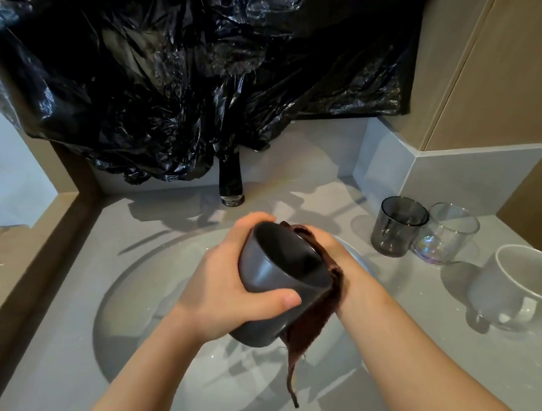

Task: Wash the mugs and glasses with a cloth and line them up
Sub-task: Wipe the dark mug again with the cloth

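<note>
1. Mug (266, 272) over sink (116, 305), L hand (225, 290) wrapped round its body.
2. R hand (341, 254) behind cloth (309, 328) at rim; fingers hidden, grip unclear.
3. Prob. stiff, breakable, slick wet: hold body, not rim.

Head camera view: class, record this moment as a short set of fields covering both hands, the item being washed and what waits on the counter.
left hand: grips the dark mug, tilted, over the sink basin
right hand: holds the brown cloth against the mug's rim; fingers hidden
cloth end: hangs below the mug
counter, right side: smoky grey glass, clear glass, white mug, all upright
tap: behind the basin, top under black plastic sheet
</note>
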### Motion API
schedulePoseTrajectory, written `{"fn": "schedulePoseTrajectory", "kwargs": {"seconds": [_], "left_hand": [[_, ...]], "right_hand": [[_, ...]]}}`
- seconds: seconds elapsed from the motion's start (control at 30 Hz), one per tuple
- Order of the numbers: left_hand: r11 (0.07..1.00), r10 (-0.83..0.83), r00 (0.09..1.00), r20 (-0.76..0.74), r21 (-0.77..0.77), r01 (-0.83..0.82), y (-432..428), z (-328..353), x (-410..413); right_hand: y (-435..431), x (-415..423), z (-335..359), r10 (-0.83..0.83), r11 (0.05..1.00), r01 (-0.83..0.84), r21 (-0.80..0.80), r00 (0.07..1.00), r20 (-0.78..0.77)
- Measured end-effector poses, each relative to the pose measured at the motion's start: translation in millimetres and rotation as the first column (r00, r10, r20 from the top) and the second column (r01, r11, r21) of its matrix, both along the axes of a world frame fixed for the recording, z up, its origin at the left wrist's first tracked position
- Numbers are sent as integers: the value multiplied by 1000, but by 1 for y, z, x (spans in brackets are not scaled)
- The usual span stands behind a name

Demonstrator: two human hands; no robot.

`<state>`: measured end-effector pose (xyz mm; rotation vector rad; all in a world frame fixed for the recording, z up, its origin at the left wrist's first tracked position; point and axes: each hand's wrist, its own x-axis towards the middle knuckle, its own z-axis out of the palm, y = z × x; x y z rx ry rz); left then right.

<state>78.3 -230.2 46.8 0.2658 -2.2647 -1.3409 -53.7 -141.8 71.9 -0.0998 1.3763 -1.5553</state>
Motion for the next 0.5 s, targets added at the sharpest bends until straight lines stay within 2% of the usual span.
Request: {"fn": "schedulePoseTrajectory", "kwargs": {"seconds": [0.07, 0.13, 0.2, 0.23, 0.3, 0.37, 0.5], "left_hand": [[997, 59, 998, -31, 48, -58, 1, -1, -1], [939, 188, 978, -91, 310, -151, 2, -2, -6], [755, 270, 959, -92, 638, -151, -1, -2, -11], [670, 263, 962, -70, 731, -130, -4, -3, -12], [616, 224, 975, -15, 777, -129, -6, 0, -9], [629, 164, 986, 40, 765, -136, -8, 1, -5], [647, 108, 990, 87, 750, -136, -6, 0, -4]], "right_hand": [[-4, 9, 4, 50, 998, -50, -37, 999, 1], [-7, 18, -6, -61, 992, 67, -103, 996, 58], [-10, 27, -18, -158, 972, 144, -184, 985, -62], [-11, 31, -21, -179, 964, 155, -217, 979, -93], [-9, 34, -20, -170, 965, 137, -224, 976, -137], [-8, 32, -20, -213, 966, 175, -191, 957, -198], [-13, 26, -21, -340, 940, 292, -174, 836, -431]]}}
